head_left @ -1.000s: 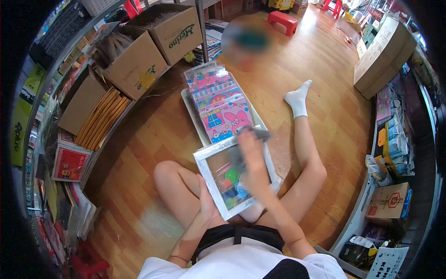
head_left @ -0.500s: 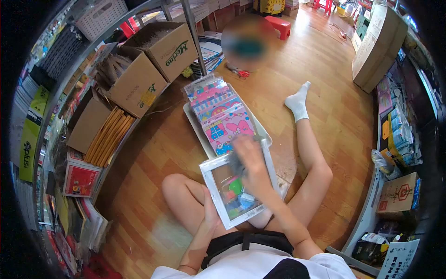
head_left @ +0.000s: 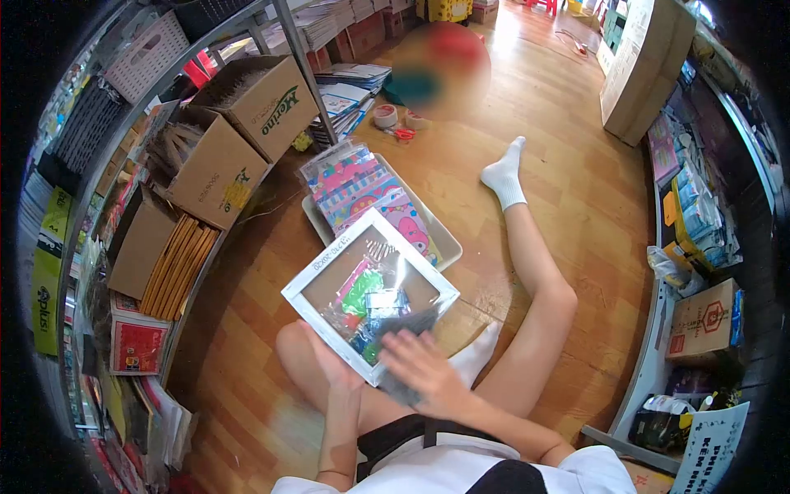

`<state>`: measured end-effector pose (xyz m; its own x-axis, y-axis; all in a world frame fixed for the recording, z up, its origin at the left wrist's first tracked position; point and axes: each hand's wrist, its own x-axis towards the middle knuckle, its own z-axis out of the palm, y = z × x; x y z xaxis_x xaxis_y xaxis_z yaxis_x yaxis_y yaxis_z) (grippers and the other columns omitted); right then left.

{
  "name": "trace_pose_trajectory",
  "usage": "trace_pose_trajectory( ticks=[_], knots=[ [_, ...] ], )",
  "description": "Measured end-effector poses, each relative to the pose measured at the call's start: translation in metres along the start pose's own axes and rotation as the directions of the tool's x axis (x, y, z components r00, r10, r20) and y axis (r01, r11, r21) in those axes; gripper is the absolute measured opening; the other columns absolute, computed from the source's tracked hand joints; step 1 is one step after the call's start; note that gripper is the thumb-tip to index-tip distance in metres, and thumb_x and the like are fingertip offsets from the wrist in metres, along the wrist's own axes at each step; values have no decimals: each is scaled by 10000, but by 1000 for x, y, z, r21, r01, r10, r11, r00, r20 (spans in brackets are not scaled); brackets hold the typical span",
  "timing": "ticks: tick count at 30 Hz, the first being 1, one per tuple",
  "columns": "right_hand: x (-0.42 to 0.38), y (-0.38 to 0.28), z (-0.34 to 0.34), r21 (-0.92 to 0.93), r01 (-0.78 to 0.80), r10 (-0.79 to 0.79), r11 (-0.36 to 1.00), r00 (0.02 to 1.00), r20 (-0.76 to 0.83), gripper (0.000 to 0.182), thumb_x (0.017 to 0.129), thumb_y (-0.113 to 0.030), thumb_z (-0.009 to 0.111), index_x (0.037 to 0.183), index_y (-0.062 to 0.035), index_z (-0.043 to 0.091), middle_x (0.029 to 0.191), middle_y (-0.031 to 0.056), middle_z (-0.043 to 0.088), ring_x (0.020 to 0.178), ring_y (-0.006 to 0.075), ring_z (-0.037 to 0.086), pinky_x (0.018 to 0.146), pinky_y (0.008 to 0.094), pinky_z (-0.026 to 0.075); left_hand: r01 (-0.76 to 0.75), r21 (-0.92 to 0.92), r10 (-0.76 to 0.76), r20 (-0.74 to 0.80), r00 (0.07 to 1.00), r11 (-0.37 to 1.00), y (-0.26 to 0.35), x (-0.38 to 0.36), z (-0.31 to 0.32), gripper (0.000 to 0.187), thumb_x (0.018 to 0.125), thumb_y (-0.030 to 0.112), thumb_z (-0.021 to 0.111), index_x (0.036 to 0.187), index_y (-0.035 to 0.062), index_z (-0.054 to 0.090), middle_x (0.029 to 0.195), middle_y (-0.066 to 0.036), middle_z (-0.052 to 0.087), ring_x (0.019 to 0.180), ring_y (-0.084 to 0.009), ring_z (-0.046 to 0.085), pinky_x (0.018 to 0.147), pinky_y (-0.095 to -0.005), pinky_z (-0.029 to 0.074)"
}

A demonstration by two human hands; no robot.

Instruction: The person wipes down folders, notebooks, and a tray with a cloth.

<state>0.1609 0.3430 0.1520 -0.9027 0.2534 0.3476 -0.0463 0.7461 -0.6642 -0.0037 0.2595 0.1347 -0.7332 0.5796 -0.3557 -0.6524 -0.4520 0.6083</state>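
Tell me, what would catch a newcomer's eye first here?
Probably the white frame tilted over the lap, a green piece bright behind its window. The left hand supports it; the right hand is over a grey cloth at its lower right side. Just beyond, colourful pink packs sit in a pale tray.

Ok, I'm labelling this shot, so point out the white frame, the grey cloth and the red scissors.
White frame [head_left: 332, 255], head view: upper-left side.
Grey cloth [head_left: 413, 321], head view: uncovered upper part.
Red scissors [head_left: 403, 133], head view: handles.
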Motion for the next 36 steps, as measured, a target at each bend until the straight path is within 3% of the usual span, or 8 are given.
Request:
trace_pose_trajectory(
  ticks=[6,12,13,16,17,25,30,36],
  knots=[
    [39,71,-36,21,-216,209,976,909,-361,820,673,-13,603,1432,-65,297,1511,165,211,1403,377,148,1118,547,78,109,142,-135,182,974,984,-17,-23,14,728,919,629,299,1383,71,353,1312,-108,480,1166,-268,493,1004,-426,399],
    [60,14,-2,11,31,-29,999,990,-140,824,667,-41,609,1430,-58,298,1505,181,213,1399,378,162,1114,540,140,131,121,-153,200,968,984,-35,-28,22,703,944,598,262,1440,100,262,1446,-81,341,1310,-231,350,1094,-379,278],
    [49,7,6,-4,78,-78,997,993,-89,823,667,-46,610,1429,-58,300,1504,178,219,1398,377,168,1115,536,142,350,-547,-104,429,897,760,-37,-23,7,675,948,592,263,1410,104,319,1379,-77,425,1234,-220,439,1044,-371,350],
    [21,-2,22,-4,126,-126,992,992,25,821,668,-55,615,1428,-58,305,1501,171,236,1394,374,186,1116,530,145,114,-2,-103,413,905,994,-1,4,-11,635,954,572,280,1358,94,391,1273,-76,513,1120,-214,524,971,-370,423],
    [12,5,18,13,77,-77,997,997,32,822,667,-55,617,1428,-57,305,1500,169,241,1393,373,192,1115,532,144,-24,189,37,-67,997,982,-1,-5,4,662,945,591,279,1357,85,391,1267,-101,522,1147,-248,514,1000,-397,403],
    [56,59,-30,-76,-140,121,987,970,-211,885,626,-66,657,1426,-28,280,1502,182,221,1397,393,158,1116,545,119,284,168,-308,141,941,944,-38,-32,8,717,933,614,270,1388,65,341,1330,-105,467,1209,-245,468,1039,-406,366],
    [43,11,13,-255,218,-202,942,975,87,841,687,-194,663,1417,-12,286,1481,201,249,1376,390,221,1108,522,185,183,-47,-178,98,979,982,-26,-20,7,730,914,649,277,1358,80,385,1255,-81,528,1134,-218,522,973,-354,428],
    [-2,8,12,-133,61,-57,989,998,32,608,786,-93,548,1377,-84,410,1439,159,359,1313,359,359,1074,486,289,75,-77,-74,22,997,994,4,-8,-6,704,925,622,297,1319,50,415,1188,-122,557,1052,-259,565,944,-384,454]
  ],
)
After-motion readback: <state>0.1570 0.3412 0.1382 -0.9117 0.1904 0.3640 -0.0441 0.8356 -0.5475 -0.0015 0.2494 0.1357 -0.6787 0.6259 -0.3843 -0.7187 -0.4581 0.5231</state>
